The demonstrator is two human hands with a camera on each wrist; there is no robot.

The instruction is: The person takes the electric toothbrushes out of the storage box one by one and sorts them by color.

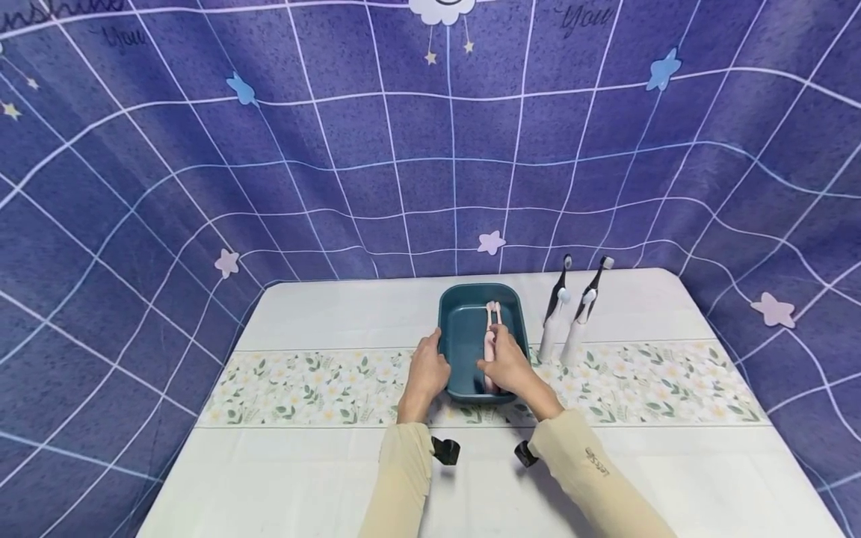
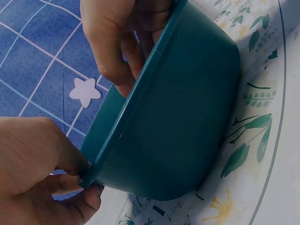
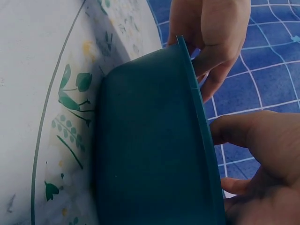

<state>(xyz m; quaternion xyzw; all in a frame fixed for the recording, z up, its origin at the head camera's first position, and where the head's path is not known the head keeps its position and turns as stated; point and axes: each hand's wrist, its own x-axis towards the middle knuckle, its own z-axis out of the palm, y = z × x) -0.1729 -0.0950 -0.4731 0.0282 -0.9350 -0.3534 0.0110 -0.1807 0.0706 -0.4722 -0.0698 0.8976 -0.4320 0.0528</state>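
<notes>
A dark teal rectangular basin (image 1: pixel 464 340) sits on the table, with two pink electric toothbrushes (image 1: pixel 489 347) lying side by side along its right half. My left hand (image 1: pixel 427 370) pinches the basin's left rim, thumb on top and fingers beneath, as the left wrist view shows. Reaching over the right side, my right hand (image 1: pixel 509 365) grips a pink toothbrush by its handle, thumb to the left and fingers on the far side. In the right wrist view the basin wall (image 3: pixel 150 140) hides the toothbrushes and the fingertips.
Right of the basin stand two white electric toothbrushes (image 1: pixel 548 338), with two black ones (image 1: pixel 555 297) behind them. A floral strip (image 1: pixel 316 388) crosses the white table (image 1: pixel 289 471). Purple-blue curtain (image 1: pixel 377 187) with a grid pattern hangs behind and at both sides.
</notes>
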